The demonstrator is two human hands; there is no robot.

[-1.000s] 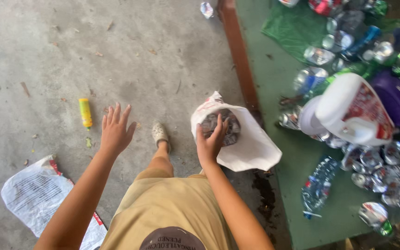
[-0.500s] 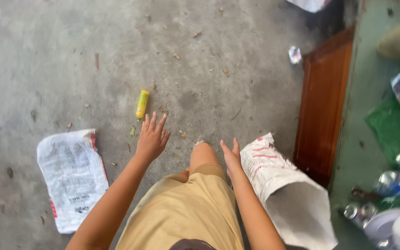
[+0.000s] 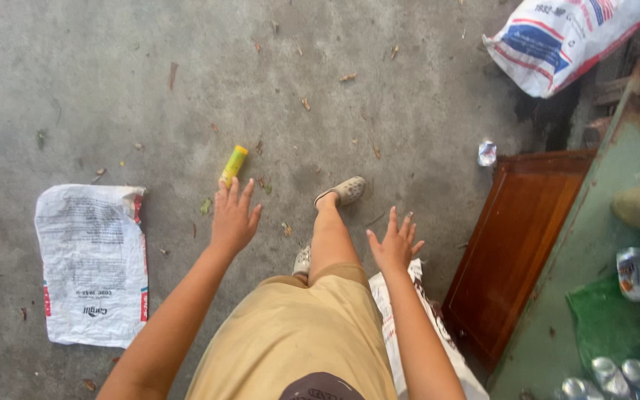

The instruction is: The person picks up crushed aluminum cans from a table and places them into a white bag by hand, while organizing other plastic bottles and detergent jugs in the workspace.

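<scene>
Clearly, both hands are held out empty over the concrete floor [image 3: 112, 74], with the fingers spread, probably for balance while a step is taken. Up and to the right of the right hand [image 3: 395, 244], well apart from it, a big white sack with blue and red print [image 3: 564, 37] is seen lying. To the left of the left hand [image 3: 232, 218], a flat white sack [image 3: 94, 263] is spread on the ground, its long side running away from the person. Just under the right wrist, another white sack [image 3: 401, 311] is partly hidden by the leg. To the right of the right hand, a brown wooden panel [image 3: 512, 237] is placed beside a green surface [image 3: 601, 244] where crushed cans [image 3: 635, 270] are gathered. A small yellow bottle [image 3: 233, 164] is found just beyond the left fingertips, not touched. Its long axis is tilted, the upper end pointing away and slightly to the right. A crushed can [image 3: 487, 153] lies apart, above the panel.
</scene>
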